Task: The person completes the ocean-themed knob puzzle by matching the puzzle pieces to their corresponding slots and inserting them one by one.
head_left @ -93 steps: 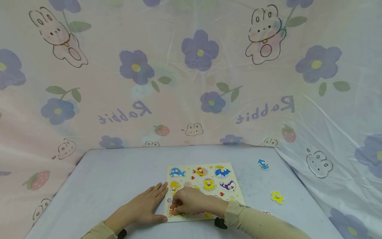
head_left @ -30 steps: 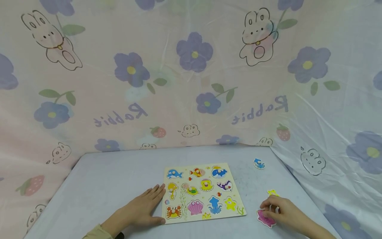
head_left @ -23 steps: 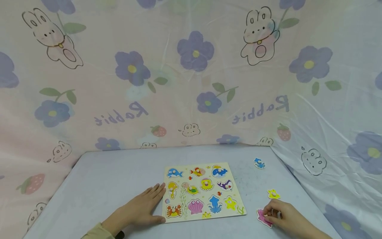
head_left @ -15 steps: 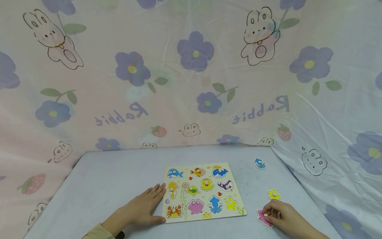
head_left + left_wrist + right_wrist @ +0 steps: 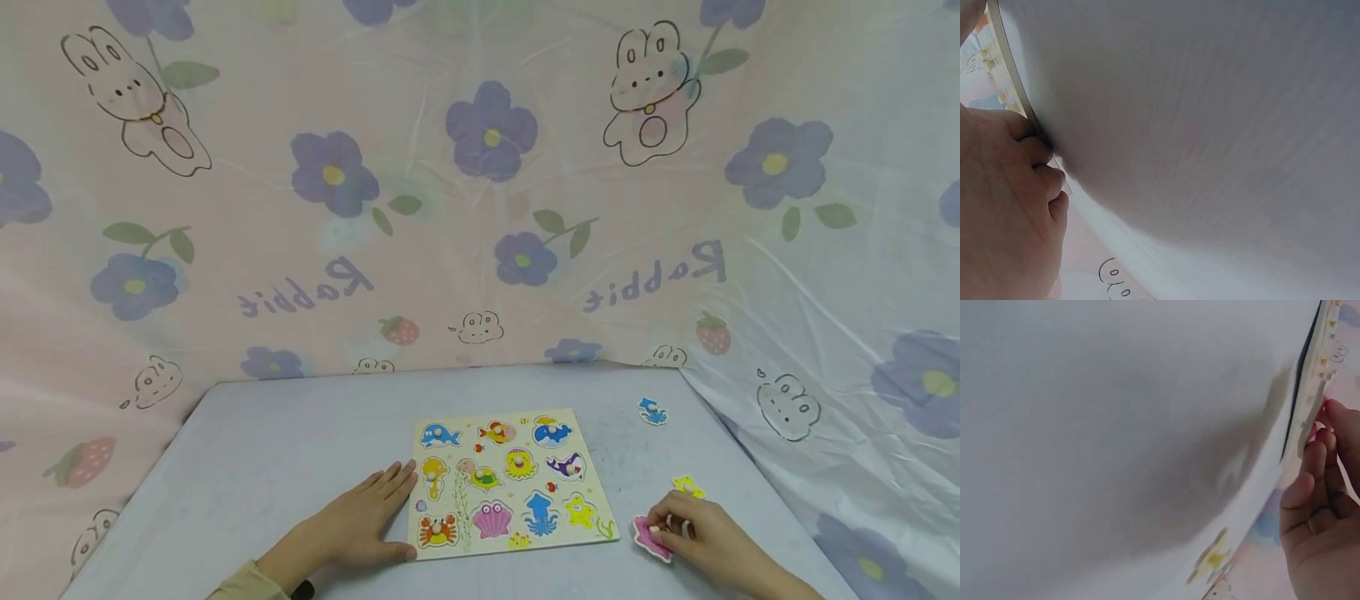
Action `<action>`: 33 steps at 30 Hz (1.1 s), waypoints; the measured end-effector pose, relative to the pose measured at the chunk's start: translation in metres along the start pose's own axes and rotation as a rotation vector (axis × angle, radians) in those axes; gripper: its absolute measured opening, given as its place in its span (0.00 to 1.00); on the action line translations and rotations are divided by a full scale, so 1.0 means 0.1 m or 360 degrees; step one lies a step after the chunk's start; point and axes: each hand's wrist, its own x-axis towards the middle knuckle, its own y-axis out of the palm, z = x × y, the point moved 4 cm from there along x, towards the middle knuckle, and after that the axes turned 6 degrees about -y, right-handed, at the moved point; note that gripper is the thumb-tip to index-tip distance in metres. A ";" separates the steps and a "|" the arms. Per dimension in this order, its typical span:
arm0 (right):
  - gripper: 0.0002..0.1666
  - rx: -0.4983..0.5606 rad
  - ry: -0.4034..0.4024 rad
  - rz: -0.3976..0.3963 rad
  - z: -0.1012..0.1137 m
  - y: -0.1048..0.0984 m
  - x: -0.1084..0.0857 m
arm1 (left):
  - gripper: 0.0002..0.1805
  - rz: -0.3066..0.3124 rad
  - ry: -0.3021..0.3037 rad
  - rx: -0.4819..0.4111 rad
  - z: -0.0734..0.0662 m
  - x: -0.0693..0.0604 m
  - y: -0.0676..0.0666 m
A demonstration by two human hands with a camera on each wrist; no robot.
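In the head view my right hand (image 5: 701, 533) pinches the knob of a pink shell piece (image 5: 649, 537), just right of the puzzle board (image 5: 517, 492). The right wrist view shows the shell piece (image 5: 1315, 415) off the table between thumb and fingers of my right hand (image 5: 1329, 506). My left hand (image 5: 356, 521) lies with straight fingers against the board's left edge; in the left wrist view the left hand (image 5: 1010, 200) touches the board's edge (image 5: 1013, 69). Knobbed sea-animal pieces sit in the board's upper rows and lower left. Pink shell, blue squid and yellow star pictures show no knobs.
A blue squid piece (image 5: 652, 411) lies at the table's back right. A yellow star piece (image 5: 686, 487) lies behind my right hand, partly covered by it. A patterned curtain (image 5: 420, 250) hangs behind the white table (image 5: 285, 433).
My right hand has left the board and reached the pink shell piece on the right, and now has it lifted and shifted slightly left. The left hand stays at the board's edge.
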 end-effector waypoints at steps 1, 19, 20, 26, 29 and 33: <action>0.18 -0.0002 -0.0031 -0.0017 0.03 0.02 0.04 | 0.60 -0.0002 0.0001 0.0000 0.00 0.00 0.00; 0.07 0.0280 -0.0182 0.0218 0.52 0.70 0.97 | 0.60 0.0010 -0.0011 -0.0022 0.00 0.01 0.02; 0.06 0.0289 -0.0186 0.0249 0.54 0.74 1.02 | 0.60 0.0012 -0.0012 -0.0029 0.00 0.01 0.03; 0.07 0.0260 -0.0187 0.0388 0.62 0.96 1.21 | 0.61 0.0019 -0.0012 -0.0032 0.00 0.01 0.05; 0.07 0.0222 -0.0196 0.0440 0.65 1.04 1.30 | 0.61 0.0008 -0.0011 -0.0014 0.01 0.02 0.05; 0.06 0.0186 -0.0223 0.0505 0.68 1.13 1.41 | 0.61 0.0000 -0.0012 -0.0012 0.01 0.02 0.04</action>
